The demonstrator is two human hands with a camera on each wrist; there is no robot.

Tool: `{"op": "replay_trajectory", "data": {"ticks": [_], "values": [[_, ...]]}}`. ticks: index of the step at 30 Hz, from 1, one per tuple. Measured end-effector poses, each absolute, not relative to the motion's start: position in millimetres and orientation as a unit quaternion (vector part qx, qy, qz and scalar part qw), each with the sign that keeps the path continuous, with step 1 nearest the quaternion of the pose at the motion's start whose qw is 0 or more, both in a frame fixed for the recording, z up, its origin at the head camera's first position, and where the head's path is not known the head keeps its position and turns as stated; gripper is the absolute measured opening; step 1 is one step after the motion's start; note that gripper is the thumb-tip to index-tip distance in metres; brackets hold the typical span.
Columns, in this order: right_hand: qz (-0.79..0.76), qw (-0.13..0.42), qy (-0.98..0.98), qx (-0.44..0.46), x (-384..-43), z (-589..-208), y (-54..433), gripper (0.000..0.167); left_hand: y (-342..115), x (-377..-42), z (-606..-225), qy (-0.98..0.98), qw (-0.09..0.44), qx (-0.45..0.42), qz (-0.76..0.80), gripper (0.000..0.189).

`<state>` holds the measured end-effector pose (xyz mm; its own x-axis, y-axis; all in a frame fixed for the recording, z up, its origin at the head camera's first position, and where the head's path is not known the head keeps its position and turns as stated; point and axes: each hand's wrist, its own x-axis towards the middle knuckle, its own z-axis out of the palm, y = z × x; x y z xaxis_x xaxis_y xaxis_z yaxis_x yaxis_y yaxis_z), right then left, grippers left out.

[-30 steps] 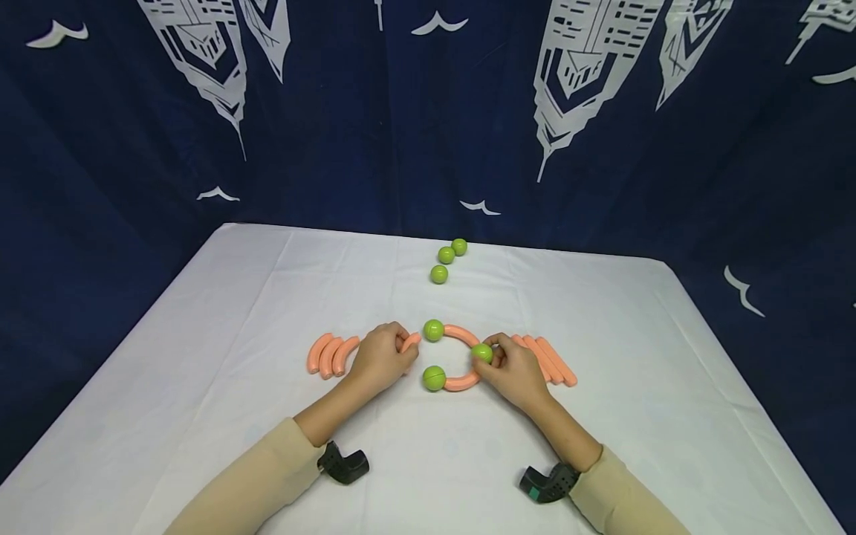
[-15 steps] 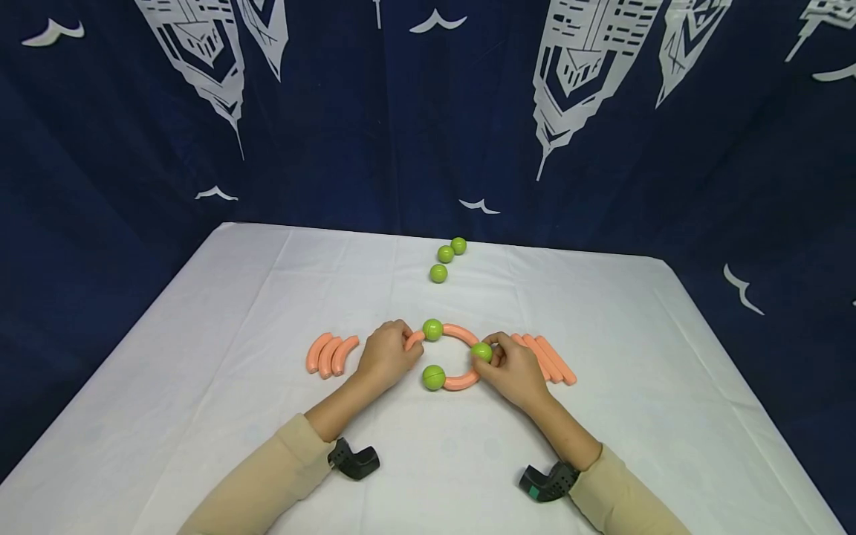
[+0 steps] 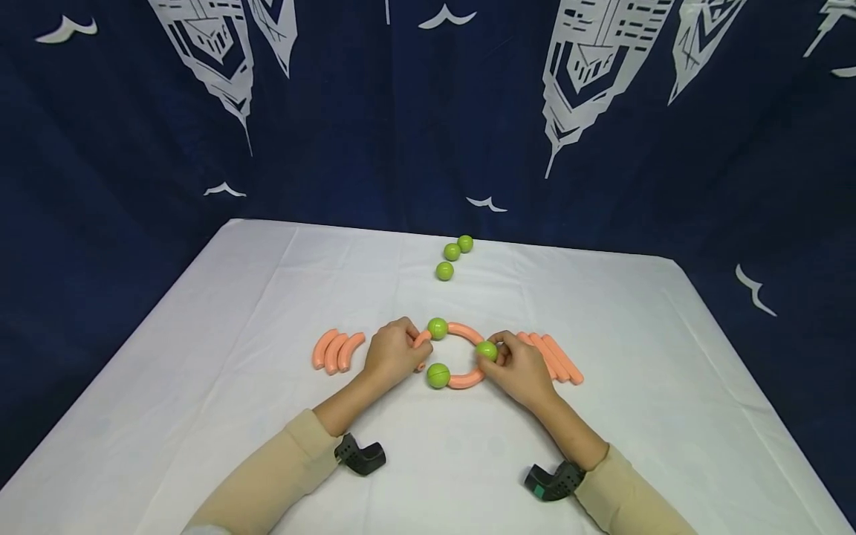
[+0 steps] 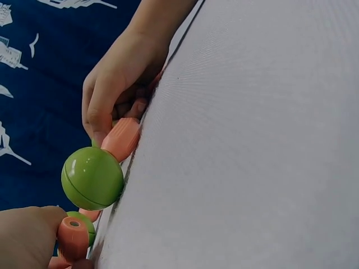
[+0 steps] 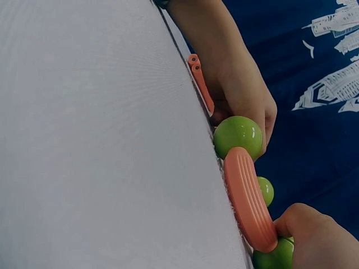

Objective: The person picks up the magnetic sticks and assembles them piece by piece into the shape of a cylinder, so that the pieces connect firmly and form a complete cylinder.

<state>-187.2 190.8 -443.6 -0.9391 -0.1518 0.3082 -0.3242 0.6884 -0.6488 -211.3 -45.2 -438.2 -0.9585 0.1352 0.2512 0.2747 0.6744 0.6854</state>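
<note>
In the head view, an unfinished-looking ring of green balls and curved orange rods lies mid-table. My left hand (image 3: 394, 349) pinches a curved orange rod (image 3: 423, 339), whose upper end meets the upper green ball (image 3: 438, 328); its lower end, showing a small hole (image 4: 74, 224), points towards the lower green ball (image 3: 438, 375). My right hand (image 3: 523, 369) grips the right-hand green ball (image 3: 487, 351) between thumb and fingers. Curved orange rods, an upper one (image 3: 465, 332) and a lower one (image 3: 466, 380), run from that ball to the other two balls.
Three curved orange rods (image 3: 332, 353) lie left of my left hand. Several straight orange rods (image 3: 562, 359) lie beside my right hand, partly hidden by it. Three loose green balls (image 3: 444, 271) sit near the far edge of the white-covered table (image 3: 301, 282), before a dark blue curtain (image 3: 428, 134).
My left hand has moved slightly right, bringing its curved orange rod from a gap to the upper green ball. My right hand keeps its grip on the right-hand ball. The head view shifts a little.
</note>
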Motion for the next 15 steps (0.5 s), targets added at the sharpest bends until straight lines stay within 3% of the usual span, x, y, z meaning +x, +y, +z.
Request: {"op": "replay_trajectory", "data": {"ticks": [15], "values": [[0.367,0.123,-0.909,0.155,-188.4,-447.2,191.9,0.020,-43.9,-210.1,-442.6,-0.911,0.105,-0.111,-0.383,0.014]]}}
